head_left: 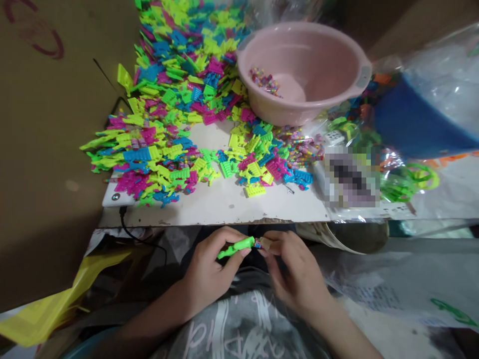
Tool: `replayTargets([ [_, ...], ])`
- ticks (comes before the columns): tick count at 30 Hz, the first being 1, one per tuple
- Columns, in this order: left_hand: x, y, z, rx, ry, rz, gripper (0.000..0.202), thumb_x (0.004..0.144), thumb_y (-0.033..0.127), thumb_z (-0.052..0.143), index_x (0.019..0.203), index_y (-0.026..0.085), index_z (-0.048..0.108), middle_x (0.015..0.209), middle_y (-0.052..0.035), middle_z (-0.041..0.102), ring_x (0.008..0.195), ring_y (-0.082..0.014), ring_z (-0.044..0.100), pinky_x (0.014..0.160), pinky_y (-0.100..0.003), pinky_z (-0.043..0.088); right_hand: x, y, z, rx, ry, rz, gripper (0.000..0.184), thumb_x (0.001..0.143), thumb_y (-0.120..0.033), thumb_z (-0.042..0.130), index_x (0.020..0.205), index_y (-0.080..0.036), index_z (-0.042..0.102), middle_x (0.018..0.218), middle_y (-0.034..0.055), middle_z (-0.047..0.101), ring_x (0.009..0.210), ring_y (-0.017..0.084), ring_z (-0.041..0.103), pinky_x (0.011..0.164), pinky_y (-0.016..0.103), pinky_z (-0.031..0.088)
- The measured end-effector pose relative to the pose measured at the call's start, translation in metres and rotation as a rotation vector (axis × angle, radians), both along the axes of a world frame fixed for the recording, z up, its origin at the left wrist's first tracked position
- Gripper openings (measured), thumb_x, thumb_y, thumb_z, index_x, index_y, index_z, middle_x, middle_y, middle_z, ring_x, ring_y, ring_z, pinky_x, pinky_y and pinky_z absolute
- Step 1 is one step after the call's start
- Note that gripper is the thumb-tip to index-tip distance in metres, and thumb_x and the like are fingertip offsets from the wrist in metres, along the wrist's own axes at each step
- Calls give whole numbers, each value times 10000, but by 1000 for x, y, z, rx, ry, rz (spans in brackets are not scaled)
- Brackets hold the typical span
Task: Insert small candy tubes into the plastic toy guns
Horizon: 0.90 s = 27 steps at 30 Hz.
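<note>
My left hand (213,262) is closed around a green plastic toy piece (236,246), holding it over my lap in front of the table edge. From the right, my right hand (290,257) pinches a small tube with a colourful printed wrap (258,243), its end meeting the green piece. Whether the tube sits inside the green piece or only touches it, I cannot tell. On the table beyond lie loose plastic pieces (179,172) in yellow, green, pink and blue. Beside them is a pile of similar printed tubes (305,149).
A pink basin (299,107) with small printed tubes in it stands at the back. To its right are a blue container (422,119) and clear plastic bags (445,65). Cardboard (67,149) rises at the left. A black cable (138,237) hangs over the table's front edge.
</note>
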<state>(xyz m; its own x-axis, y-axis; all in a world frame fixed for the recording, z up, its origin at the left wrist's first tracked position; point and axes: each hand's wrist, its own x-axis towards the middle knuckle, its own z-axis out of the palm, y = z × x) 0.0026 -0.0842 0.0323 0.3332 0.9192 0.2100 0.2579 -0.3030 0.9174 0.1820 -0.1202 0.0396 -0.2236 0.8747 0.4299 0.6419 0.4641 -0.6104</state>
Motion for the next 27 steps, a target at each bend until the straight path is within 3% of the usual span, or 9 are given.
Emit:
replayTargets([
  [3,-1,-4,-1,82,-32,-41,181,831,27,622,864,204,601,821,5,705,767,-101,688,705,-161,518,-4,-4,0,71,-42,16,245,872,11,409,956,-194,514,904,102,635,776,209,574,623,308,448],
  [12,-9,-9,-7,76,-29,-140,157,866,46,571,880,200,544,765,3,623,710,-113,639,644,-192,496,1,-7,2,-13,-7,200,296,765,37,415,927,-199,489,895,81,636,711,189,516,608,296,424],
  [20,-2,-18,-6,187,75,-4,172,867,44,549,904,203,494,780,-4,591,742,-117,625,643,-188,498,-24,-24,-11,109,-95,-117,276,842,31,435,1032,-144,534,971,164,670,704,206,509,619,327,470],
  [24,-4,-19,-5,229,64,-3,201,855,14,559,930,195,512,802,-16,618,744,-116,639,663,-193,521,-22,-23,-10,116,-66,-105,284,848,28,430,1039,-149,543,955,149,680,699,201,503,610,326,468],
  [27,-9,-19,-1,239,47,-70,225,844,-5,558,948,190,519,809,-25,629,739,-121,646,670,-207,541,-19,-23,-4,98,-17,-40,303,847,35,422,1052,-147,549,958,136,682,680,187,490,598,311,455],
])
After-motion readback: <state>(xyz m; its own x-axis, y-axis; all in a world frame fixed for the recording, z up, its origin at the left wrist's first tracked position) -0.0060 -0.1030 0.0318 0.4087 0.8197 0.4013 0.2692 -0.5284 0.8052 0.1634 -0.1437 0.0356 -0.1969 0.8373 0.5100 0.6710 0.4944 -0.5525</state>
